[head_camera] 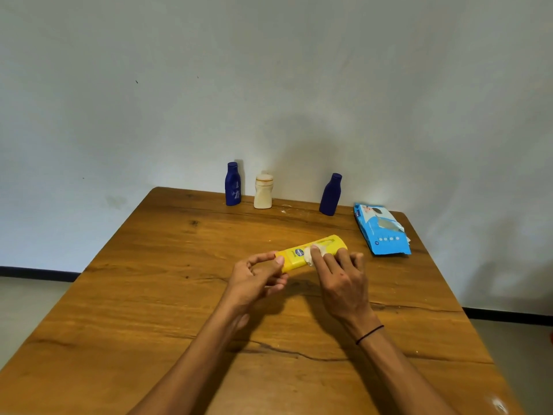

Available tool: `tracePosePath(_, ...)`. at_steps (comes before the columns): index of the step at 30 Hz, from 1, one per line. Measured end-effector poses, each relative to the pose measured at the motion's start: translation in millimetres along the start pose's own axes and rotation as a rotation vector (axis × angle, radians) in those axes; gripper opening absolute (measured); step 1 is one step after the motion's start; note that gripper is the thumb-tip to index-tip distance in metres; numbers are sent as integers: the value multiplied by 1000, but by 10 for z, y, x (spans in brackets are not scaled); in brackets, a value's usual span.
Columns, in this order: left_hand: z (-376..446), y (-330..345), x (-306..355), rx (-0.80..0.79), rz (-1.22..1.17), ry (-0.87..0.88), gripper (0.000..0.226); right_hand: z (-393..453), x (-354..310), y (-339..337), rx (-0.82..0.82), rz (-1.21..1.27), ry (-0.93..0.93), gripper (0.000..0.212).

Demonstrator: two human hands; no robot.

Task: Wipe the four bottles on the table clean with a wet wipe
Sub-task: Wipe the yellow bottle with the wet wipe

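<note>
1. A person stood at a wooden table [149, 295] that filled the lower half of the frame, both bare forearms reaching in from the bottom edge.
2. Just right of the frame's centre, a yellow bottle [311, 252] was held lying on its side, slightly above the tabletop.
3. The left hand [257, 280] gripped the bottle's near left end, thumb and fingers curled around it.
4. The right hand [344, 280] pinched a small white wet wipe [311, 256] and pressed it against the bottle's middle with curled fingers.
5. A thin black band [369, 334] circled the right wrist.
6. Along the table's far edge, above centre, three bottles stood upright: a dark blue bottle [232, 184], a cream bottle [263, 191] just beside it, and a second blue bottle [331, 195] further right.
7. A blue wipes packet [381, 229] lay flat at the table's right side.
</note>
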State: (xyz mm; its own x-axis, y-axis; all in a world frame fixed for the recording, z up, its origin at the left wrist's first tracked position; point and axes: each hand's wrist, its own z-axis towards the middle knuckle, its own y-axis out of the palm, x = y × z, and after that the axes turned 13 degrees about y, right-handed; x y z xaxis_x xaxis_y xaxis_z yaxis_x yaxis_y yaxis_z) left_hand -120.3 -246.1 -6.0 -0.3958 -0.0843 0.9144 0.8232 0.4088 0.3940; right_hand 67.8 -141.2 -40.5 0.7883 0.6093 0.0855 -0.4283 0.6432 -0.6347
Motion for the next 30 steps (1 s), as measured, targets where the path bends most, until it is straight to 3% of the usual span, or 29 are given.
tracePosePath(4, 45, 70, -8, 83, -118, -77, 42, -43, -43, 8, 54, 12, -35, 45)
tracePosePath(8, 53, 34, 5, 21, -69, -29, 42, -47, -24, -38, 102, 5, -69, 39)
tracePosePath(11, 65, 5, 45, -34, -17, 38, 45, -81, 41, -30, 107, 7, -76, 45)
tracePosePath(14, 89, -67, 68, -104, 35, 106, 44, -114, 194, -40, 113, -14, -15, 54)
tracePosePath(17, 90, -149, 86, -166, 62, 152, 44, -67, 285, -89, 134, -22, 98, 49)
tracePosePath(21, 82, -146, 74, -227, 71, 194, 44, -24, 85, -131, 106, 28, 149, 52)
tracePosePath(27, 43, -71, 18, -280, 190, 331, 43, 18, -432, -164, 14, 88, 38, 52)
tracePosePath(30, 45, -135, 31, -258, 250, 378, 43, 47, -325, -152, -49, 90, 32, 73)
